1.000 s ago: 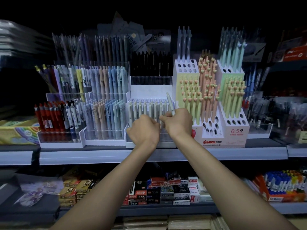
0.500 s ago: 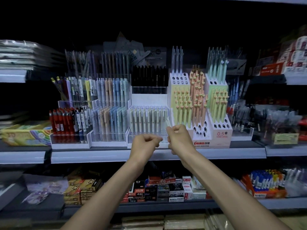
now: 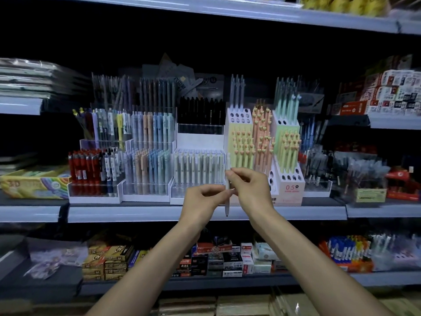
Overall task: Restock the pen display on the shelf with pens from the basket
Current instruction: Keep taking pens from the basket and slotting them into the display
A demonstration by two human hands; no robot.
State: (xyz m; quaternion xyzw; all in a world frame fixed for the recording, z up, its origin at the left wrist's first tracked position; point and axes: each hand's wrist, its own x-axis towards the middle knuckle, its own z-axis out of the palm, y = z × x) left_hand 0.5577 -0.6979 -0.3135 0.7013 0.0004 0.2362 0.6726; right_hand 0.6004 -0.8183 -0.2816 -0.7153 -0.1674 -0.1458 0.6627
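Note:
A pale white pen point(image 3: 227, 202) hangs upright, tip down, between my two hands in front of the shelf edge. My right hand point(image 3: 251, 190) pinches its upper part and my left hand point(image 3: 202, 200) grips its middle from the left. Just behind stands the white pen display point(image 3: 199, 171), a tray filled with a row of matching pale pens. The basket is out of view.
Clear racks of red, grey, peach and blue pens point(image 3: 145, 169) stand to the left, a stepped stand of heart-topped pens point(image 3: 264, 142) to the right. The grey shelf edge point(image 3: 136, 213) runs below. Boxes of refills point(image 3: 227, 258) fill the lower shelf.
Both hands have drawn back from the display toward me and down. The pen, earlier tilted near the tray's right end, now hangs vertical between both hands. The view has tipped upward.

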